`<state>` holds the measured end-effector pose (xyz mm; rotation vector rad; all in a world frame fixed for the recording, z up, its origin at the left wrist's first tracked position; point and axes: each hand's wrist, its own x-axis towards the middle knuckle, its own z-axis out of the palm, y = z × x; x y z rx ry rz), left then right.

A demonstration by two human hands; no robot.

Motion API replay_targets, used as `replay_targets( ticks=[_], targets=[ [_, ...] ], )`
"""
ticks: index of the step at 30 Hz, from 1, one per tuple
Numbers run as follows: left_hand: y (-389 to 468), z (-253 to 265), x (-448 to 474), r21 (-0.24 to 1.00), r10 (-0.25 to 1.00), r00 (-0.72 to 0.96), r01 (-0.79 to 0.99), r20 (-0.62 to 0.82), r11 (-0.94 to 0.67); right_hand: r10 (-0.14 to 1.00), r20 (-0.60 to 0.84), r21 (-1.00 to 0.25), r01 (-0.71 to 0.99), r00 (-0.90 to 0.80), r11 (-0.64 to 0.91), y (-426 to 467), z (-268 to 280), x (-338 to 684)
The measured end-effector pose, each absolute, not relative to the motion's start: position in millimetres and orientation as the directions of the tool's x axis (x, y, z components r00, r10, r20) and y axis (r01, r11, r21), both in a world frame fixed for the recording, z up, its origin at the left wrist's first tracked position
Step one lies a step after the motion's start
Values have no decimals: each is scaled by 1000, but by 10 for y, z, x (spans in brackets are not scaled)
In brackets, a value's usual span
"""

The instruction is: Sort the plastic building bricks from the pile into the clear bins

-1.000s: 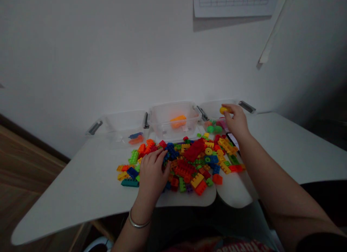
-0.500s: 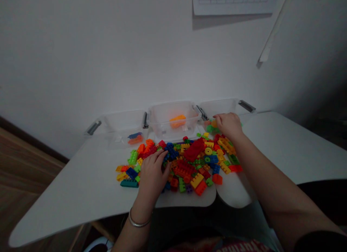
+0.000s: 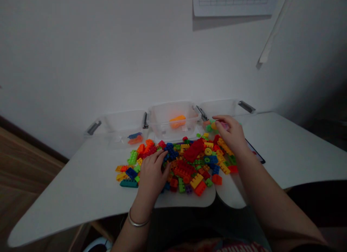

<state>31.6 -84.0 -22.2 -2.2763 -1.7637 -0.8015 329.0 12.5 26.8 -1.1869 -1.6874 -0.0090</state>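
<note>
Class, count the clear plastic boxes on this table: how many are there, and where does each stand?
3, in a row along the wall: the left box, the middle box and the right box, which the right hand partly covers. No others show.

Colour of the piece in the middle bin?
The piece is orange; it shows best in the head view.

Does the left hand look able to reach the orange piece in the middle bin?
Probably yes: the middle bin looks open above the orange piece, leaving the left hand a way in from above.
</note>
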Motion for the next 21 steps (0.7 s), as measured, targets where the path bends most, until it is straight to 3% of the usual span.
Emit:
replay_targets(
  ticks=[5, 8, 15, 21],
  targets=[
    [-838, -225, 318, 202, 856, 166, 933, 490, -297, 704, 581, -429, 581, -409, 692, -176, 151, 3004],
    [-839, -230, 315, 208, 857, 166, 931, 488, -299, 691, 465, -372, 586, -553, 720, -254, 62, 2891],
    [-845, -241, 301, 220, 856, 147, 933, 495, -287, 735, 359, -345, 649, -576, 678, -250, -38, 2931],
    [-832, -244, 299, 227, 861, 151, 929, 485, -291, 739, 351, -365, 643, -575, 674, -237, -64, 2997]
  ],
)
